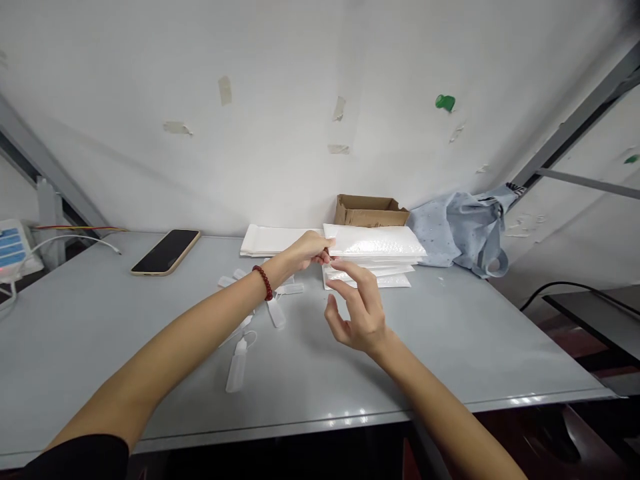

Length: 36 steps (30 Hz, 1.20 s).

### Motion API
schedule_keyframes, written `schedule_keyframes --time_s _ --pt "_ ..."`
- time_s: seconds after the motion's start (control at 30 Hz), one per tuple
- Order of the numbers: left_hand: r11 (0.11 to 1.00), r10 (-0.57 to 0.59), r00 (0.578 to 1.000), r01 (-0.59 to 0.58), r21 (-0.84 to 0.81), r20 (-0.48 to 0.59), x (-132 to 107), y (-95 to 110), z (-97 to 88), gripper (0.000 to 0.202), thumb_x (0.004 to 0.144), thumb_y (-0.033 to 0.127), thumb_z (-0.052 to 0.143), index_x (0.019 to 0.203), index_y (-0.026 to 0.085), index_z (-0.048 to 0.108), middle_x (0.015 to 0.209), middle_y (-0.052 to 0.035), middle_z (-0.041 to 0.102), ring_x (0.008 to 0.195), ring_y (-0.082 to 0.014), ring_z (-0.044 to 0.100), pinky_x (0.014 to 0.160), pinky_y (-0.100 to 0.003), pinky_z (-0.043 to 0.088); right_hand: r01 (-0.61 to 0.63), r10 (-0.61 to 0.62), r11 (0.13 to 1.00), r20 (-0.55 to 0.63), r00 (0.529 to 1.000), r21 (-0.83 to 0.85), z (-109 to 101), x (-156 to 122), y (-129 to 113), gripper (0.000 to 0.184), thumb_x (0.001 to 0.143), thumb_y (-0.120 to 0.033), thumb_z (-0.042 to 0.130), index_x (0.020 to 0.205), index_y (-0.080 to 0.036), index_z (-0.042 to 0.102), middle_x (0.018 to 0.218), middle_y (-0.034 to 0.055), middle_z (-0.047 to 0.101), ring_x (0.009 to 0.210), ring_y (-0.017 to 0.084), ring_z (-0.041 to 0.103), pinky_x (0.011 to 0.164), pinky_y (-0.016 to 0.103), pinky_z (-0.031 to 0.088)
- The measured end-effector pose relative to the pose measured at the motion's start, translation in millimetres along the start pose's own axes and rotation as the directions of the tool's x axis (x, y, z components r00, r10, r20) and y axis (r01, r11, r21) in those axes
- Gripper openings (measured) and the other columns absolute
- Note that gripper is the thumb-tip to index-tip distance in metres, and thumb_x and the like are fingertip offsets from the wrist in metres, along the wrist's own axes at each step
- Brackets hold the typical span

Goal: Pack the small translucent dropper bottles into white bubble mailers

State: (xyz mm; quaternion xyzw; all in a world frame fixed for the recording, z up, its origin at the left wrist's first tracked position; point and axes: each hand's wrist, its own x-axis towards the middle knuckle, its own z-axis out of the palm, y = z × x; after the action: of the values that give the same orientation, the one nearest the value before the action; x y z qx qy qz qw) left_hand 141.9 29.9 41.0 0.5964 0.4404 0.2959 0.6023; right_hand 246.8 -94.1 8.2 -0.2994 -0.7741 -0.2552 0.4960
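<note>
My left hand [313, 249] pinches the left end of the glossy white padded rectangular envelope [376, 242] topping a stack of similar ones [393, 281] on the smooth grey table [450, 347]. My right hand [361, 312] hovers just before them, fingers [365, 280] curled, wide apart.

Near the left fingers [321, 257], the flat padded envelopes [375, 241] are glossy white. Left of the right fingers [361, 277], the slim plastic bottles [237, 368] are translucent white. Beyond all fingers, the rectangular cardboard box [373, 218] is brown, and the cloth bag [431, 230] is pale blue with specks.
</note>
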Motion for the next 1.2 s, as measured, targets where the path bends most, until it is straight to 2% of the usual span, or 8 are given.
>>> schedule_keyframes --time_s 0.13,0.27,0.4,0.5,0.8,0.93,1.03,1.2 --pt "0.999 -0.046 0.999 0.046 0.001 0.027 2 5 2.6 0.041 0.085 0.018 0.056 0.046 0.015 0.045 0.037 0.0007 0.045 0.045 -0.0094 0.050 0.056 -0.023 0.044 -0.025 0.026 0.999 0.047 0.999 -0.022 1 -1 -1 0.035 0.074 -0.007 0.050 0.108 -0.018 0.048 0.116 0.0168 0.054 0.108 0.026 0.056 0.078 0.040 0.049" --pt "0.998 -0.050 0.999 0.051 0.027 -0.015 3 5 4.7 0.034 0.084 0.020 0.056 0.051 0.014 0.050 0.044 -0.0025 0.054 0.043 -0.0086 0.050 0.051 -0.022 0.042 -0.223 0.253 0.953 0.137 0.958 -0.204 3 -3 10 0.041 0.081 -0.017 0.048 0.122 -0.015 0.044 0.128 0.0201 0.047 0.122 0.030 0.045 0.091 0.047 0.042" --pt "0.995 -0.052 0.998 0.056 0.085 -0.045 5 -3 1.4 0.027 0.079 0.025 0.059 0.056 0.012 0.053 0.053 -0.0079 0.063 0.046 -0.0106 0.055 0.050 -0.022 0.044 -0.398 0.573 0.768 0.262 0.776 -0.501 8 -12 35 0.051 0.088 -0.031 0.042 0.135 -0.011 0.036 0.141 0.0263 0.033 0.133 0.039 0.028 0.094 0.058 0.034" --pt "0.986 -0.054 0.997 0.061 0.154 -0.048 4 -8 -4.0 0.026 0.077 0.028 0.059 0.057 0.013 0.052 0.057 -0.0103 0.066 0.043 -0.0116 0.056 0.047 -0.023 0.045 -0.419 0.652 0.727 0.354 0.671 -0.544 12 -22 52 0.052 0.090 -0.032 0.040 0.137 -0.012 0.034 0.144 0.0272 0.029 0.135 0.041 0.024 0.093 0.061 0.034" --pt "0.873 0.058 0.982 0.039 0.487 -0.182 2 -21 -47.6 0.029 0.082 0.039 0.044 0.068 0.016 0.054 0.062 -0.0106 0.069 0.041 -0.0140 0.057 0.043 -0.025 0.042 -0.443 0.586 0.786 0.291 0.756 -0.432 12 -31 65 0.049 0.087 -0.027 0.046 0.134 -0.016 0.039 0.143 0.0243 0.030 0.134 0.041 0.026 0.092 0.061 0.037" --pt "0.692 0.213 0.952 0.013 0.722 -0.221 5 -31 -77.4 0.016 0.072 0.030 0.056 0.068 0.015 0.061 0.075 -0.0119 0.071 0.071 -0.0225 0.066 0.063 -0.029 0.048 -0.443 0.572 0.794 0.266 0.776 -0.416 9 -27 63 0.049 0.086 -0.025 0.046 0.134 -0.018 0.039 0.143 0.0220 0.031 0.133 0.039 0.028 0.092 0.061 0.039" --pt "0.527 0.309 0.939 -0.036 0.849 -0.152 8 -39 -95.2 0.022 0.066 0.028 0.063 0.083 0.014 0.067 0.098 -0.0134 0.069 0.102 -0.0303 0.059 0.081 -0.033 0.046 -0.439 0.577 0.788 0.272 0.770 -0.431 7 -23 59 0.048 0.086 -0.024 0.046 0.133 -0.016 0.040 0.143 0.0238 0.030 0.133 0.039 0.029 0.092 0.059 0.039" --pt "0.348 0.314 0.949 -0.088 0.933 -0.028 13 -48 -109.7 0.031 0.072 0.029 0.061 0.096 0.012 0.068 0.105 -0.0156 0.066 0.106 -0.0302 0.056 0.085 -0.032 0.043 -0.431 0.556 0.808 0.276 0.784 -0.403 7 -17 49 0.047 0.087 -0.024 0.045 0.133 -0.014 0.039 0.142 0.0239 0.030 0.134 0.037 0.029 0.095 0.057 0.038"
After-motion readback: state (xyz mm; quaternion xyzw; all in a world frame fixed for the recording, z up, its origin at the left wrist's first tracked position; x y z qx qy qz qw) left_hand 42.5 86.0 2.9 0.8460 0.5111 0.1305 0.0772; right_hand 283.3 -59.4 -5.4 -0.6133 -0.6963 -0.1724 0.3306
